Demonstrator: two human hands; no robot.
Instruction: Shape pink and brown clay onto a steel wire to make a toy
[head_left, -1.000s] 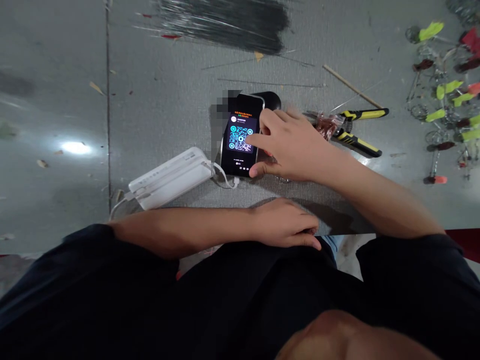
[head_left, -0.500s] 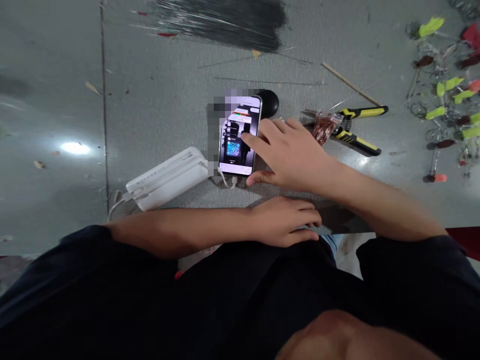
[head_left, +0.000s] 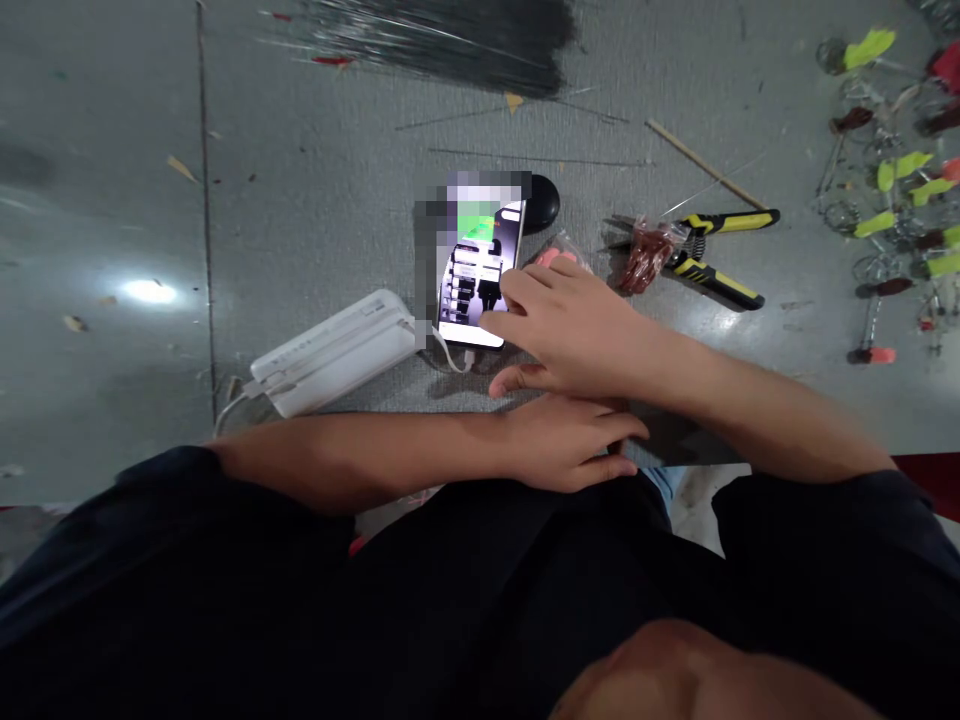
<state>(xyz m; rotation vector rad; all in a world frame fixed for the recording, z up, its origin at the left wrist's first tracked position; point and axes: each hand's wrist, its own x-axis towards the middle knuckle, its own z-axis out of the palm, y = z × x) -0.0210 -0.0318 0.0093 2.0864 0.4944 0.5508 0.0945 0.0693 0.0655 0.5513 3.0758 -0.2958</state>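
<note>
From here I see the phone (head_left: pixel 469 290) lying on the table (head_left: pixel 322 200), cabled to the power bank (head_left: pixel 341 350). Its screen has gone from a square code to a bright page, and my right hand (head_left: pixel 566 320) has dropped lower on it; I judge the tapping is taking effect. That hand is half-curled, gripping nothing. My left hand (head_left: pixel 562 445) rests slack, fingers parted, visibly holding nothing.

The hands (head_left: pixel 577 325) are bare, the short-sleeved top (head_left: pixel 450 600) dark, the legwear (head_left: pixel 663 487) blue.
</note>
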